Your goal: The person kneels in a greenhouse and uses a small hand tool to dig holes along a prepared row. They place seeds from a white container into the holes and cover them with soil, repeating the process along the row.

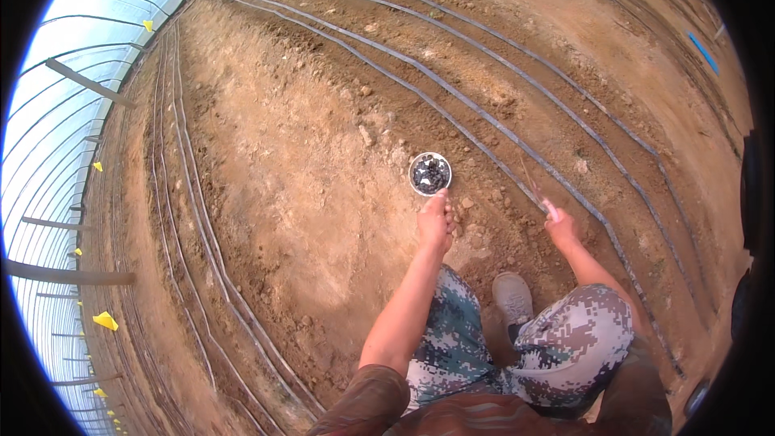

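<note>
My left hand (435, 222) grips the near rim of a small round white bowl (412, 178). Dark, roundish pieces (433, 169), perhaps seeds, lie in it, with a few white patches showing between them. To the right, my right hand (562, 229) is closed around the pinkish handle (551, 209) of a slim tool. Its thin end points up and away over the soil, too blurred to name exactly. The tool's front part overlaps the nearest drip irrigation tape (510, 173) on the right-hand bed.
Several drip tapes (460, 92) run along the tilled soil on the right, more tapes (192, 184) along the left. A pale dirt path (284, 163) lies between. My shoe (513, 297) stands on the soil. Posts (79, 275), yellow cards (106, 321) and greenhouse film (36, 133) line the left.
</note>
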Tool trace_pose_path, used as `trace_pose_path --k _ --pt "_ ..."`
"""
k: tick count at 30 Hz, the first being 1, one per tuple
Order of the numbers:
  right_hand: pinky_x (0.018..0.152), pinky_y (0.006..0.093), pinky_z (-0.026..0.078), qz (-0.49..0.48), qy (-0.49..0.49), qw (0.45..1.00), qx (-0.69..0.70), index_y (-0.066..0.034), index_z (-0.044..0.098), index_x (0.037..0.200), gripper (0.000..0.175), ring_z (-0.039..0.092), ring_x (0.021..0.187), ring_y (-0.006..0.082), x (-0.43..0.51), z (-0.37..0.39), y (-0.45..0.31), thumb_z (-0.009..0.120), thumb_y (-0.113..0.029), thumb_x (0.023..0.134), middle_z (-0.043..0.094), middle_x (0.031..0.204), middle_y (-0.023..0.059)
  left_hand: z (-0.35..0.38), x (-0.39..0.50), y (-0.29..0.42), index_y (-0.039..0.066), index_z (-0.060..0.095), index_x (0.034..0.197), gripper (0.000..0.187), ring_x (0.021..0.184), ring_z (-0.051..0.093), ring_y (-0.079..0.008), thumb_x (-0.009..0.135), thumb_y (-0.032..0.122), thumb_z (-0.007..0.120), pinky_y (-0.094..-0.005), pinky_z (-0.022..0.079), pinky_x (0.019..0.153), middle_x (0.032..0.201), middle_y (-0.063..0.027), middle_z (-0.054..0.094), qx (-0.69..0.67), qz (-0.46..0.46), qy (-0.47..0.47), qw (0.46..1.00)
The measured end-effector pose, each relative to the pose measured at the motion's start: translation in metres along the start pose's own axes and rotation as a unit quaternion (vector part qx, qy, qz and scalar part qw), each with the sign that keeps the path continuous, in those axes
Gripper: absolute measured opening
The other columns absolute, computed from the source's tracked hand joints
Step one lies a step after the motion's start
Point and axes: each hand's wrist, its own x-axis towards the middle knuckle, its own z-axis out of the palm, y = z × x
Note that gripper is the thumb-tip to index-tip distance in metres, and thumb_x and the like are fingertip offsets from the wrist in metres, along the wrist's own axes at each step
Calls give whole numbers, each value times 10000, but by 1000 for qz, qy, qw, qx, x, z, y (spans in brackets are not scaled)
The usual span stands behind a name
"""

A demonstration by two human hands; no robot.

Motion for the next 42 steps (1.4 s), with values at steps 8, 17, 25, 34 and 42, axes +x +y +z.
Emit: trace_pose_path --k 8,17,25,34,42 --pt "942 479 457 -84 40 993 -70 -117 673 1086 301 583 1093 356 -14 68 91 743 -102 793 645 1107 125 -49 -16 80 67 639 1157 229 478 388 -34 1014 246 628 -190 278 380 711 35 511 75 64 99 990" --pt "918 470 451 -61 123 991 2 -116 677 1085 291 565 1090 352 3 68 103 730 -50 806 603 1129 99 -16 14 133 33 620 1252 299 488 413 -39 1020 220 624 -191 301 380 735 26 530 149 96 147 973" --pt "910 454 444 -85 97 987 -93 -128 683 1104 264 581 1073 355 32 52 106 719 -123 842 633 1095 97 39 56 190 38 641 1226 281 499 421 -36 1016 225 637 -183 304 385 738 25 535 205 128 116 963" --pt "764 382 515 70 -139 963 219 -45 711 987 195 659 827 263 2 23 90 706 -97 798 685 887 125 87 98 230 53 623 1227 277 502 405 -35 1011 226 643 -195 303 396 723 35 520 244 85 113 959" --pt "774 319 537 118 -185 948 228 20 699 898 170 680 822 178 -5 28 121 714 -120 804 729 897 111 49 160 191 76 611 1167 191 516 380 -42 1016 193 619 -199 267 399 732 38 505 189 62 106 974"
